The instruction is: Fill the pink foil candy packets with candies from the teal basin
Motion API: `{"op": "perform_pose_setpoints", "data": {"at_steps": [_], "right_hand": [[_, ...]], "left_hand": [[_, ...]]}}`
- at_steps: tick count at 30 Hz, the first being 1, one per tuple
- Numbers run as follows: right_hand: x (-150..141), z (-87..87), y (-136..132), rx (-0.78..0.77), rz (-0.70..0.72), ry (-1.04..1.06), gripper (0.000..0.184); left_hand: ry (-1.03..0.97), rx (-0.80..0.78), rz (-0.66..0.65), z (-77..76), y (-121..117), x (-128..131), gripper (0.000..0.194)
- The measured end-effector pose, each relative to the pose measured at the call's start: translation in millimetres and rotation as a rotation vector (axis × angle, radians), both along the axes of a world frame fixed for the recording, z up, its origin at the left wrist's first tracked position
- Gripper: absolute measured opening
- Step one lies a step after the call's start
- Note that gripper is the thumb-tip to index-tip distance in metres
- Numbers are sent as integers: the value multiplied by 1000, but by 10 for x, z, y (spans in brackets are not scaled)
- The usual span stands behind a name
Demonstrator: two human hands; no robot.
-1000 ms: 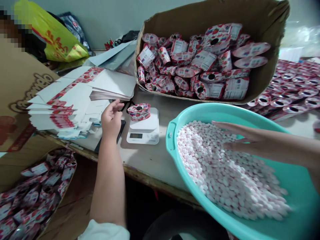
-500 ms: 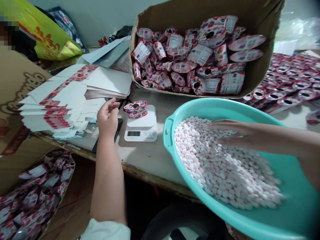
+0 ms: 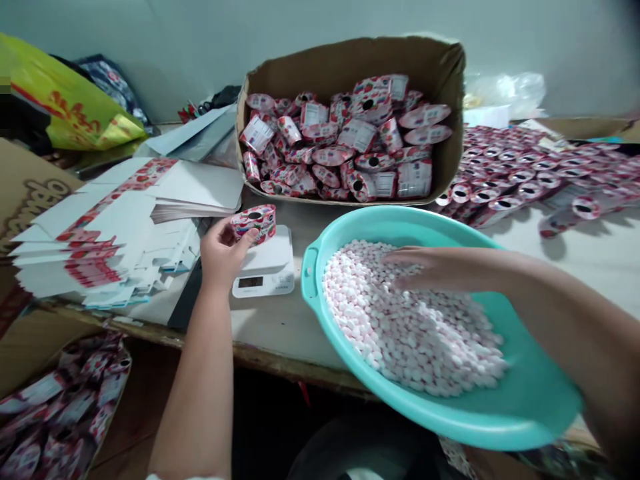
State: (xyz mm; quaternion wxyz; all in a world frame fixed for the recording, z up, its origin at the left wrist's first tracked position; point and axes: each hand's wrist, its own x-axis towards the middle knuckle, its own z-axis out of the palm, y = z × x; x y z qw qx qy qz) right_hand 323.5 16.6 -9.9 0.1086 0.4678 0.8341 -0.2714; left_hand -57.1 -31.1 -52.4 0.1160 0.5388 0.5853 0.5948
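My left hand (image 3: 223, 252) has its thumb and fingers closed around a small strawberry-print candy box (image 3: 261, 219) with a dark hole in its top. This candy box is upright, over the white digital scale (image 3: 273, 283); I cannot tell whether it still touches the plate. My right hand (image 3: 425, 268) reaches into a turquoise basin (image 3: 311, 270), its fingers stretched out at the heap of small white-pink candies (image 3: 360, 327). Its fingertips are partly hidden among them.
A cardboard box (image 3: 453, 100) of similar candy boxes stands behind the basin. Flat printed cartons (image 3: 120, 227) are stacked on the left. Rows of upright candy boxes (image 3: 515, 177) fill the right side. Another carton of candy boxes (image 3: 65, 407) sits below the table's edge.
My left hand has moved right to the scale and taken hold of the candy box. My right hand stays at the candies. The view has shifted, showing more of the table's right side.
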Motion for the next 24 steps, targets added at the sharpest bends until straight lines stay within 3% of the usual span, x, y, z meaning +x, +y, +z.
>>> {"op": "perform_pose_setpoints", "data": {"at_steps": [3,7,9,13,24], "right_hand": [[20,126,-54,-59,-6,-58,79],[-8,205,-101,-62,-52,-38,79],[-12,214,-115,-76,-61,-26,77],[0,218,-126,-67,-7,-12,76],[20,243,-133,-37,17,21,74]], "left_hand": [[152,177,-13,269,-77,237,42],[598,93,-244,520,-232,495,35],[688,70,-278,552,-292,573,31],[653,126,-192,543,-372,644,33],[859,129,-338,635,-444,687,35]]}}
